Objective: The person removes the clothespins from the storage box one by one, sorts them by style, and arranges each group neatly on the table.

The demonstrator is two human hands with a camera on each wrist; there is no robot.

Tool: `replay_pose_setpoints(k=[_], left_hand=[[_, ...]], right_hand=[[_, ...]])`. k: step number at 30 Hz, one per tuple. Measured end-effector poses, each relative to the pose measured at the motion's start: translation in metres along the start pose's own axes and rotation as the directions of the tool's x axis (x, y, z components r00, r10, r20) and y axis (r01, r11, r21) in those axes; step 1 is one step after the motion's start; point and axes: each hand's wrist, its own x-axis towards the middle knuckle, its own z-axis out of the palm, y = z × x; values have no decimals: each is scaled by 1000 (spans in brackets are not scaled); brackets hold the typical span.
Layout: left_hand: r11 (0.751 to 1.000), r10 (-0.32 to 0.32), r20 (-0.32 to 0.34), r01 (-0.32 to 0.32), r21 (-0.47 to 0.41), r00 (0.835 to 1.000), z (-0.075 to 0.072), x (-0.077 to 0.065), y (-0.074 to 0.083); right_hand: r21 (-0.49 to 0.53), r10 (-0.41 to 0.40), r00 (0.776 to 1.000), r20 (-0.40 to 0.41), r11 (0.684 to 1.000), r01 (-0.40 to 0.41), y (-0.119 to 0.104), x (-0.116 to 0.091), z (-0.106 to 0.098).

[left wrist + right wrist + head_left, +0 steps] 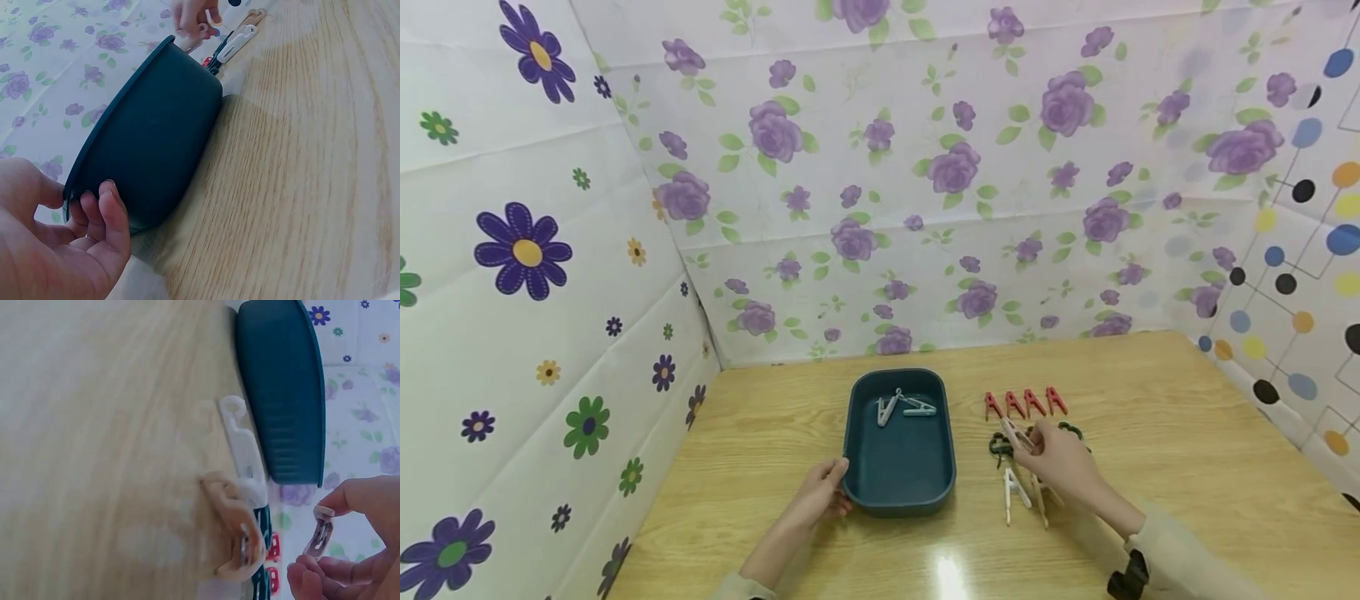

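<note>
My left hand (pixel 822 493) grips the near left edge of a dark teal plastic tray (pixel 898 510), thumb at the rim and fingers against the outer wall. Two pale clothespins (pixel 919 410) lie inside toward its far end. Right of the tray, my right hand (pixel 1066 463) pinches a pale clothespin (pixel 320 536) between thumb and fingers, raised off the table. Below that hand lie a white clothespin (pixel 1017 487) and a tan clothespin (pixel 1040 500). Dark green clips (pixel 1000 446) are partly hidden behind the hand.
Several red clothespins (pixel 1025 404) form a row beyond the right hand. The wooden table (pixel 760 417) meets flower-patterned cloth walls (pixel 880 250) at its back and left. A dotted cloth (pixel 1303 321) hangs along the right side.
</note>
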Motion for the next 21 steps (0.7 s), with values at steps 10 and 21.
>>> replay_pose_setpoints(k=[10, 21], left_hand=[[1000, 3, 0, -3, -17, 1000, -1, 1, -1], [1000, -21, 0, 21, -7, 1000, 1, -2, 3]], right_hand=[[-53, 120, 990, 75, 992, -116, 18, -20, -9], [-113, 211, 973, 97, 973, -200, 39, -46, -26]])
